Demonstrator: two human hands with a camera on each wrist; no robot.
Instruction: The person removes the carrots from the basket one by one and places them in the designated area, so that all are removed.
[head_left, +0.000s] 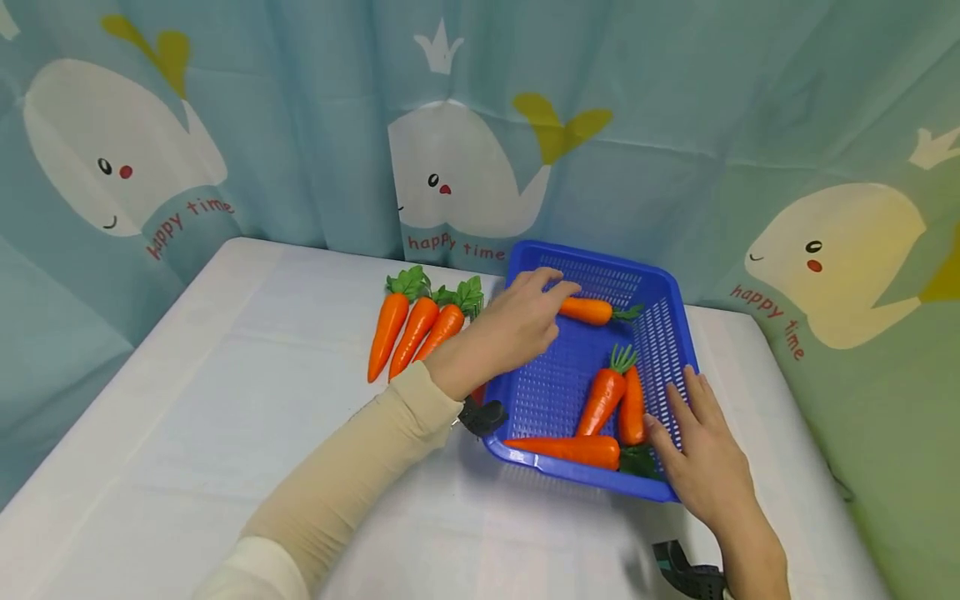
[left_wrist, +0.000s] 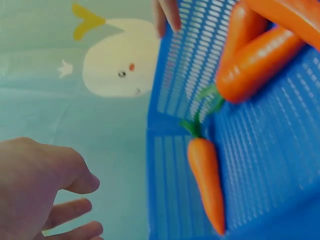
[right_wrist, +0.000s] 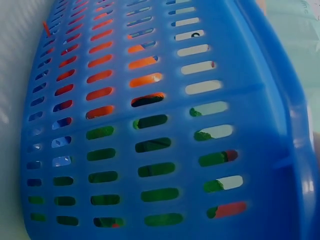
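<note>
A blue plastic basket (head_left: 536,375) holds several orange carrots. My left hand (head_left: 525,321) is over its left side with loosely bent fingers and holds nothing. Just beyond those fingers, one carrot (head_left: 588,311) lies by the basket's far wall; the left wrist view shows this carrot (left_wrist: 206,175) apart from the hand (left_wrist: 50,185). Nearer the front lie an upright-leaning carrot (head_left: 602,402), a carrot (head_left: 632,408) beside it and a carrot (head_left: 577,450) along the front wall. My right hand (head_left: 705,454) rests at the right rim, fingers spread. The basket's slotted wall (right_wrist: 150,125) fills the right wrist view.
Left of the basket, on the white table (head_left: 225,417), lie three carrots side by side: a left one (head_left: 388,329), a middle one (head_left: 414,333) and a right one (head_left: 442,325), the last partly hidden by my left arm. A whale-print curtain (head_left: 330,125) hangs behind.
</note>
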